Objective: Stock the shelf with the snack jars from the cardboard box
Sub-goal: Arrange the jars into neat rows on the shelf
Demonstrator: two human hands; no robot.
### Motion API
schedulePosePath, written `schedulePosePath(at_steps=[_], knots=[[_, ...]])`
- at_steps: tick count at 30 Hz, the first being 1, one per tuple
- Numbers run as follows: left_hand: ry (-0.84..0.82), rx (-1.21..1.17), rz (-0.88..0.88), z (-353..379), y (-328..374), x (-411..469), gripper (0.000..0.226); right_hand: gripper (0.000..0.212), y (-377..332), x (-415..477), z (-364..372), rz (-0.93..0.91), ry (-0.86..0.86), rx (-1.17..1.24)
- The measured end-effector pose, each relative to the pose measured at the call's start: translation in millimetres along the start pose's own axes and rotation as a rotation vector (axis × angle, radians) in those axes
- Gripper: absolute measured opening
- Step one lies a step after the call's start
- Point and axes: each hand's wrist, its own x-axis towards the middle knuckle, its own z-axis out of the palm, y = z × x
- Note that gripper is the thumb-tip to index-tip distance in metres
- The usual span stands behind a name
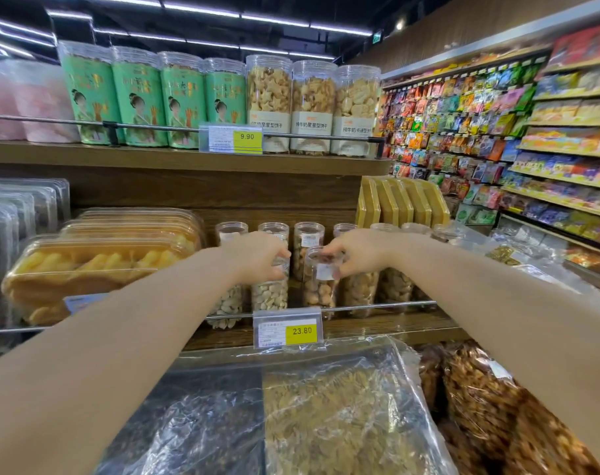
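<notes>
Above the 23.80 price tag (288, 332), my left hand (257, 255) grips a pale-nut jar (269, 293) while my right hand (357, 252) pinches the lid of a brown-snack jar (319, 286), apparently to square them up.

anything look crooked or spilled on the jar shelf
Nothing looks spilled or damaged. Only the brown-nut jar, pinched at its lid by the right hand, seems to lean slightly, next to the pale-nut jar that the left hand grips.
</notes>
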Motion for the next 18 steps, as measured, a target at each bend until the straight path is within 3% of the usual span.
schedulePosePath(at_steps=[4,13,18], knots=[[0.000,0.023,-0.012,-1.7,3.7,5.4,0.047,0.048,4.1,0.9,10.5,-0.010,0.096,0.028],[-0.023,-0.031,-0.015,-11.5,3.0,17.1,0.061,0.051,7.6,5.1,9.9,-0.039,0.108,0.097],[-0.042,-0.149,0.057,-13.3,16.0,36.4,0.066,0.047,48.8,11.3,-4.8,0.105,0.198,0.188]])
